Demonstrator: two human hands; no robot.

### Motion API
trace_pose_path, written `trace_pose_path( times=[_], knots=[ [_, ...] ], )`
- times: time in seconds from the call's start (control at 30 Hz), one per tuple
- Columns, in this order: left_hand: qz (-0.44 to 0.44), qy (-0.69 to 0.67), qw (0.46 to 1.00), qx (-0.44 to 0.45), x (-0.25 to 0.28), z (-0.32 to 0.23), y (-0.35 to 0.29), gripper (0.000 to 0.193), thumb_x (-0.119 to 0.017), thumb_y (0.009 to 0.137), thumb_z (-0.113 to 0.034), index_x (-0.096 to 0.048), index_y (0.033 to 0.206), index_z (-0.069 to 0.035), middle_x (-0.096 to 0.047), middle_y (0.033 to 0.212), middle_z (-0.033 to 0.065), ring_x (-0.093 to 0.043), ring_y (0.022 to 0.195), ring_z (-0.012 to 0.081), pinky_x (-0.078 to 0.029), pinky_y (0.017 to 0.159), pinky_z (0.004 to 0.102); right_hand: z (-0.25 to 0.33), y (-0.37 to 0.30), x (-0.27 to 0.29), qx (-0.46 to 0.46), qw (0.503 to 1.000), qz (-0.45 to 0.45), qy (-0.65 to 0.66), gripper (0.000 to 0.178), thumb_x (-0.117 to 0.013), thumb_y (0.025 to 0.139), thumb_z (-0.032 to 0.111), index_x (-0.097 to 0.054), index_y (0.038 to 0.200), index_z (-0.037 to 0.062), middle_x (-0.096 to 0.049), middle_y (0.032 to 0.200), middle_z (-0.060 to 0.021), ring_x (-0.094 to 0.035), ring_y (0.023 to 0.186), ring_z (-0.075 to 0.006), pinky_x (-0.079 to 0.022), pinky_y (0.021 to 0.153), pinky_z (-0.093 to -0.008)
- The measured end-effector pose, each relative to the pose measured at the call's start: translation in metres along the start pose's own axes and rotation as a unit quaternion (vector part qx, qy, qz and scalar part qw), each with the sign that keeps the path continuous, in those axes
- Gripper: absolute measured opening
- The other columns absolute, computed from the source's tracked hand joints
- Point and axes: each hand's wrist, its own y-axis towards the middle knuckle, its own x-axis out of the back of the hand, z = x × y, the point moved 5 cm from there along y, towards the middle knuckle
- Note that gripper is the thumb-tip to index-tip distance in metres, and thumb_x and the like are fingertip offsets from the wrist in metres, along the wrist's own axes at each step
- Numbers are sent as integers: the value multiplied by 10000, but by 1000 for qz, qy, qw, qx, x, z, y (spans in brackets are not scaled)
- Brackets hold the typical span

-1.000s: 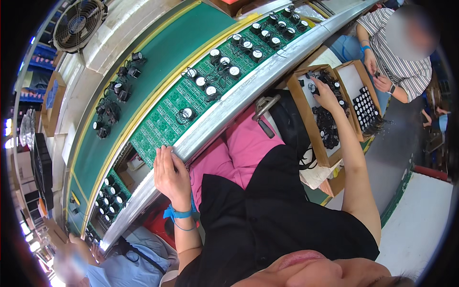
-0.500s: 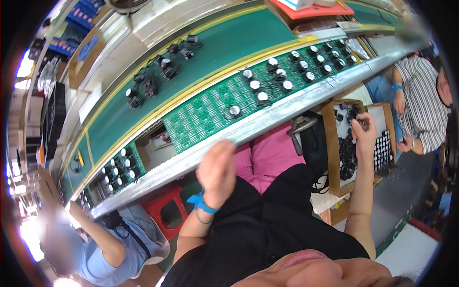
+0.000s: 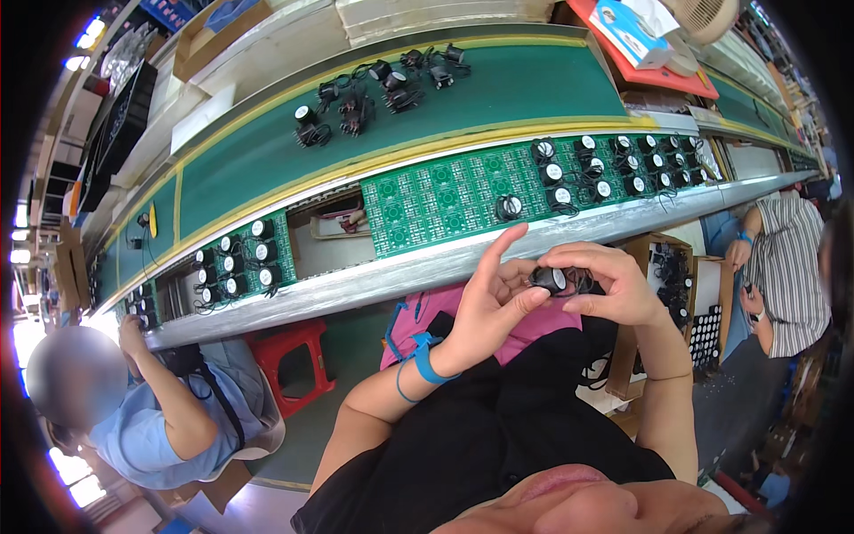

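In front of my body, near the metal rail, both hands meet on a small black cylindrical part [image 3: 548, 279] with a white round face and dark cable. My right hand [image 3: 625, 289] grips its cable side between thumb and fingers. The thumb and bent fingers of my left hand [image 3: 485, 311] pinch its other end, the index finger pointing up. Beyond the rail lies a green circuit board panel [image 3: 418, 214]; similar parts stand in rows on its right side. One lone part [image 3: 509, 208] sits at its near edge, left of those rows.
A metal rail [image 3: 374, 276] borders the green conveyor belt [image 3: 258, 160], where loose cabled parts [image 3: 356, 111] lie. At my right is a cardboard box [image 3: 625, 369] of black parts. Co-workers sit left [image 3: 178, 427] and right [image 3: 787, 267]. A red stool [image 3: 294, 365] stands left.
My right hand has come from the box to my front, bringing the cylindrical part. My left hand has moved right to meet it. The whole view has shifted.
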Motion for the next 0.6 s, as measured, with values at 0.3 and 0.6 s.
trace_pose_path(
  times=[0.3,0.6],
  knots=[
    [-32,43,999,0,26,-16,-1,613,-593,884,-47,-269,1402,-83,-599,918,117,-610,794,181,-503,714,312,36,52,-10,68,975,78,-197,348,-730,703,15,-640,1039,22,-634,1027,-122,-632,885,-247,-501,758,-307],
    [-154,712,599,-333,67,-52,-10,374,-634,709,-22,-566,1077,-20,-587,921,124,-593,905,283,-448,837,429,-9,117,10,33,892,72,-444,314,-681,747,66,-616,1053,47,-632,969,-108,-587,937,-296,-461,836,-377]
  ],
)
